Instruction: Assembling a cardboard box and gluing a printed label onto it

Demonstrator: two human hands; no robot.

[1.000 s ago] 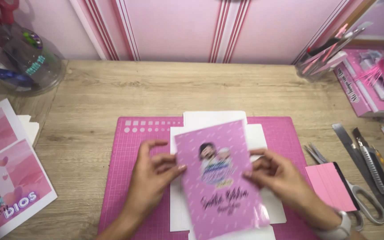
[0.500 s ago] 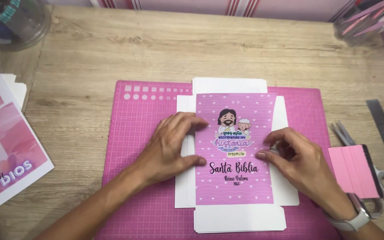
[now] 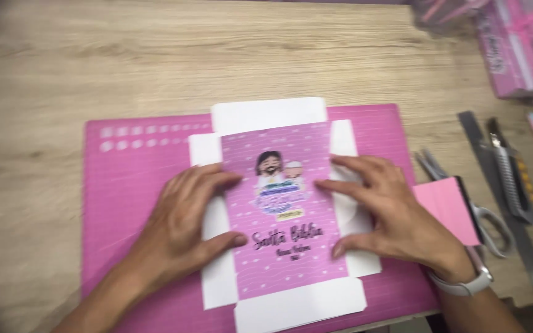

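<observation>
1. Two hands press a pink cover (image 3: 282,209) flat on a white sheet (image 3: 279,213), as half a second ago; a second ago the cover was tilted and lifted at one edge, and now it lies flat and nearly square to the sheet.
2. The view has shifted since then: the mat (image 3: 131,191) sits lower and more to the left, and the printed papers at the left edge have almost gone from sight.
3. The left hand (image 3: 183,225) lies flat, fingers (image 3: 214,179) spread, its thumb on the cover's left edge near the bottom and its fingertips at the same edge higher up.
4. The right hand (image 3: 387,213) lies flat too, fingers spread, with fingertips on the cover's right edge and the thumb lower on that edge. A watch (image 3: 464,287) is on its wrist.
5. The cover lies in the middle of the sheet, between the two hands, white flaps showing on all sides.
6. The sheet rests on the mat, which lies on the bench (image 3: 217,55).
7. Right of the mat lie a pink pad (image 3: 448,206), scissors (image 3: 485,219), a knife (image 3: 510,169) and a ruler (image 3: 501,191).
</observation>
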